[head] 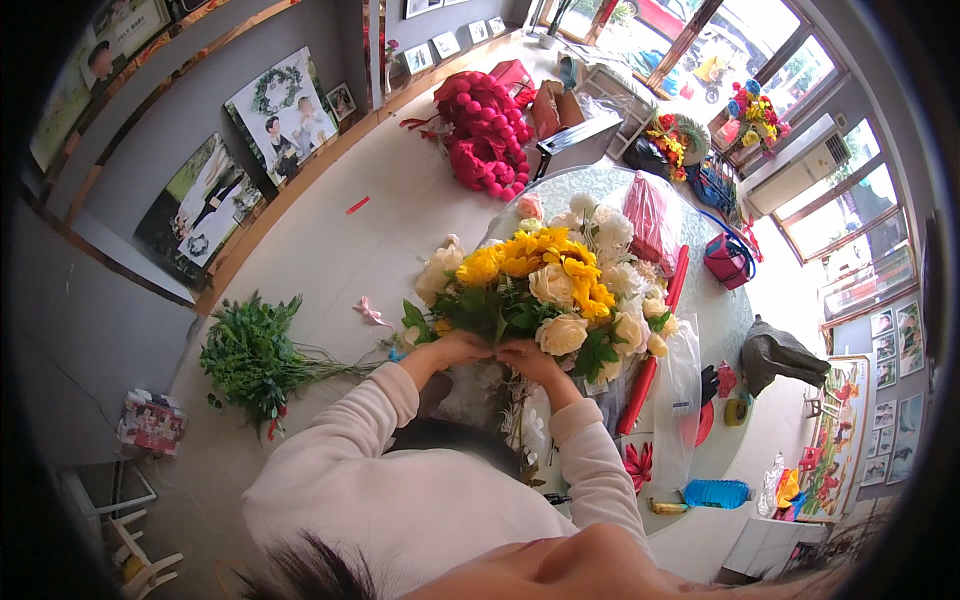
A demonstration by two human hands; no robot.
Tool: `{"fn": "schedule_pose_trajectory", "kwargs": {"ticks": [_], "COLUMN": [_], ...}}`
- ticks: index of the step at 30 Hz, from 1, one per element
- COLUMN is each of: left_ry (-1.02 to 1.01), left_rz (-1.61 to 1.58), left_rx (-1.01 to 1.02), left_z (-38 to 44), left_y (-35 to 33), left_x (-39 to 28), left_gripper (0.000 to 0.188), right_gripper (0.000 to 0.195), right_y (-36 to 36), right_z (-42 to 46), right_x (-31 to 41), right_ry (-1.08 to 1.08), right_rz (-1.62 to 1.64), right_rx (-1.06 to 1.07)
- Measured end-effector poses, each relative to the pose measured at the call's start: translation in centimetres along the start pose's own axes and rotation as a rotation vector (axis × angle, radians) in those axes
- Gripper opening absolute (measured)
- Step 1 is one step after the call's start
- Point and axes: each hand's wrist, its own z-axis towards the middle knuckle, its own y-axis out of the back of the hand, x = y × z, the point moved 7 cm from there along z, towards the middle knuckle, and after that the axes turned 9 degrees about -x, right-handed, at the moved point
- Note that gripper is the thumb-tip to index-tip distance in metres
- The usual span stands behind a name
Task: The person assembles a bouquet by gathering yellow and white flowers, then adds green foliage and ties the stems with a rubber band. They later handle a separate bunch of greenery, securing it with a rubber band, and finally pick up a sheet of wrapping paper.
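Note:
A large arrangement of flowers spreads before me, with yellow sunflowers (555, 255), cream roses (562, 334) and green leaves (480, 311). My left hand (459, 348) grips its near edge at the leaves. Right beside it, my right hand (527, 358) pinches the same edge, below a cream rose. The fingertips of both hands nearly meet, and the leaves partly hide them. White flowers (611, 225) lie at the far side of the arrangement, and white blossom sprays (534, 435) hang below my right wrist.
The round glass-topped table (724, 315) holds a red roll (636, 397), clear plastic sleeves (677, 405), a pink wrapped bundle (651, 221) and a bottle of blue liquid (716, 493). Green foliage stems (255, 360) lie at left. Crimson pompom garlands (487, 135) sit on the floor beyond.

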Motion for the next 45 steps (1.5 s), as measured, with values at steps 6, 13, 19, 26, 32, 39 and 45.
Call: {"fn": "schedule_pose_trajectory", "kwargs": {"ticks": [6,13,19,26,32,39,45], "left_ry": [0.006,0.004,-0.006,-0.027,-0.024,0.012,0.031], "left_rz": [-0.065,-0.146,-0.201,-0.168,-0.250,-0.328,-0.232], "left_rx": [0.058,0.118,0.169,0.144,0.205,0.245,0.193], "left_z": [0.8,0.8,0.5,1.1,1.8,0.1,0.6], "left_y": [0.4,-0.4,-0.9,-0.4,-1.4,-1.1,-1.5], "left_x": [1.0,0.6,0.2,0.5,0.7,0.0,0.6], "left_gripper": [0.024,0.023,0.016,0.012,0.011,0.011,0.010], "right_gripper": [0.016,0.016,0.019,0.020,0.016,0.014,0.015], "right_y": [-0.1,0.2,0.8,0.9,0.1,-0.1,0.1], "right_z": [-0.2,-0.3,-0.5,-0.4,0.1,-0.6,-0.5], "right_x": [0.3,0.1,1.5,1.9,-3.7,-0.9,-0.2], "right_ry": [-0.038,0.033,0.111,-0.056,-0.086,-0.187,-0.125], "right_rz": [0.130,0.048,-0.100,-0.046,0.095,0.252,0.343], "right_rx": [-0.028,-0.063,-0.108,-0.116,-0.149,-0.103,-0.061]}}
